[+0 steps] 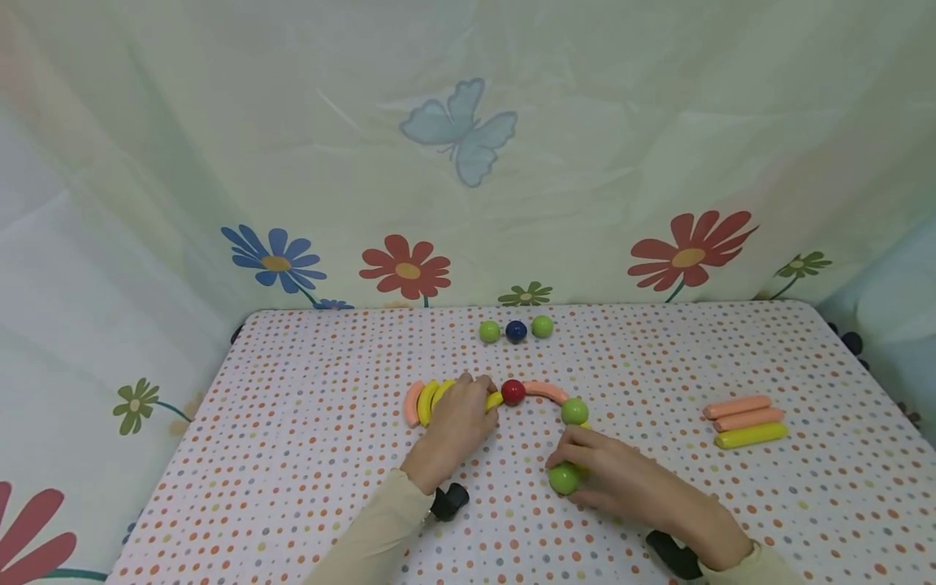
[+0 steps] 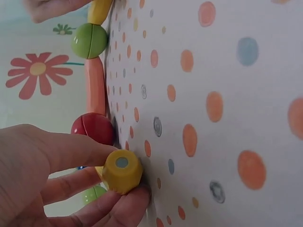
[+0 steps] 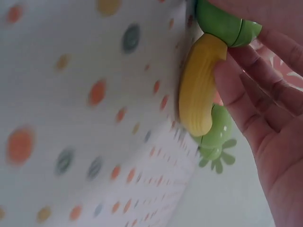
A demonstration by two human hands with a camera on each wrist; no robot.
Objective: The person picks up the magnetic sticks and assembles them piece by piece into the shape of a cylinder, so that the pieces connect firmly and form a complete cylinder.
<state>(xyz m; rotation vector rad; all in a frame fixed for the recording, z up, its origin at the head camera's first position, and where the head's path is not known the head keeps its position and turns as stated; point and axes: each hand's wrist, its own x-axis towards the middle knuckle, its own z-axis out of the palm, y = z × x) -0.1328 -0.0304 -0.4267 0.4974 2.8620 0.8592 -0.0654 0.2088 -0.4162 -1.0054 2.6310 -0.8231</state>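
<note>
A curved chain of magnetic toy pieces lies on the dotted cloth. My left hand [image 1: 457, 418] pinches a yellow curved stick [image 2: 123, 172] whose end shows a grey metal disc; its far end meets a red ball [image 1: 513, 392]. From that ball a salmon curved stick [image 1: 546, 391] leads to a green ball [image 1: 575, 411]. Beyond it comes a yellow curved stick [image 3: 201, 87], mostly hidden by my right hand [image 1: 614, 471] in the head view. The fingers of that hand grip a second green ball [image 1: 565, 478] at the stick's near end.
Left of my left hand lie a salmon curved stick [image 1: 413, 404] and yellow curved sticks [image 1: 427, 402]. At the back stand two green balls [image 1: 542, 327] with a dark blue ball [image 1: 516, 331] between. Straight salmon sticks [image 1: 738, 407] and a yellow stick [image 1: 751, 435] lie on the right.
</note>
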